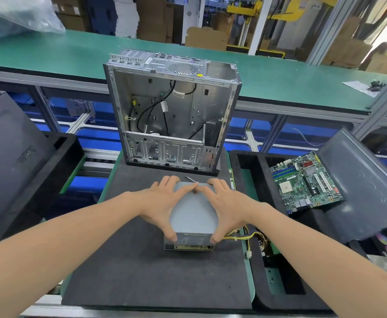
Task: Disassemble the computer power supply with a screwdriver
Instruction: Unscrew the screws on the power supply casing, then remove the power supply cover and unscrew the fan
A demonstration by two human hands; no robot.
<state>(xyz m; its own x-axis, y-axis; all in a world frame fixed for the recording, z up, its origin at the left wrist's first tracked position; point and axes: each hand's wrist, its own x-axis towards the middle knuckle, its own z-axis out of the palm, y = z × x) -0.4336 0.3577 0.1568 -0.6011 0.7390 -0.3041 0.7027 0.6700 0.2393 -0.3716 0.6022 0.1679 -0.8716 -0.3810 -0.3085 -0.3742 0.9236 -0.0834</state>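
The grey metal power supply (193, 214) sits on the dark foam mat (142, 271) in front of me. My left hand (162, 203) grips its left side, fingers over the far edge and thumb at the near corner. My right hand (224, 203) grips the right side the same way. A thin screwdriver shaft (191, 179) pokes out just beyond my fingertips at the far edge; I cannot tell which hand holds it. Yellow and black cables (245, 237) trail from the supply to the right.
An open, emptied computer case (172, 115) stands upright behind the supply. A green motherboard (307, 182) lies in a black tray (245, 171) at the right, beside a grey panel (360, 184). Another dark panel (11, 152) leans at the left. A green conveyor (73, 53) runs behind.
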